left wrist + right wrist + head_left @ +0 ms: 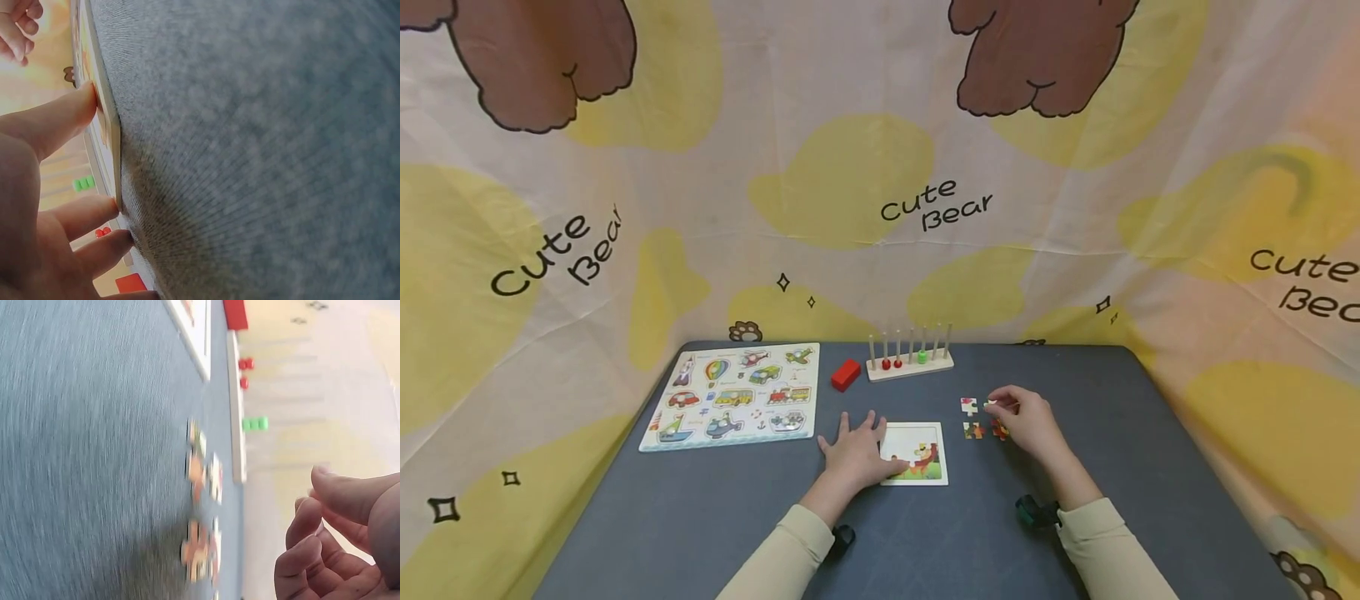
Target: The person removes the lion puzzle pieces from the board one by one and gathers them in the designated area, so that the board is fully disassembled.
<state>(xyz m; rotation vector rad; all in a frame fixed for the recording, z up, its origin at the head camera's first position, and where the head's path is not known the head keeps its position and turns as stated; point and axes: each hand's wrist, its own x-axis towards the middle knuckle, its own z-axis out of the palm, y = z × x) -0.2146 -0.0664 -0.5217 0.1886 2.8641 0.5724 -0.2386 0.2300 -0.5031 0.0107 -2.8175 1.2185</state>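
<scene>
My left hand lies spread at the left side of a small white-framed jigsaw board. Its thumb rests on the board's picture area and the forefinger touches the edge, as the left wrist view shows. Pieces of a cartoon animal picture fill the lower part of the board. Just over a group of loose jigsaw pieces hovers my right hand. Its fingers are loosely bent, with thumb and forefinger close together; no piece shows between them in the right wrist view. Some pieces are partly hidden behind this hand.
A large vehicle picture puzzle lies at the back left. Beside it sit a red block and a wooden peg stand with red and green beads. A printed curtain hangs behind the dark grey table.
</scene>
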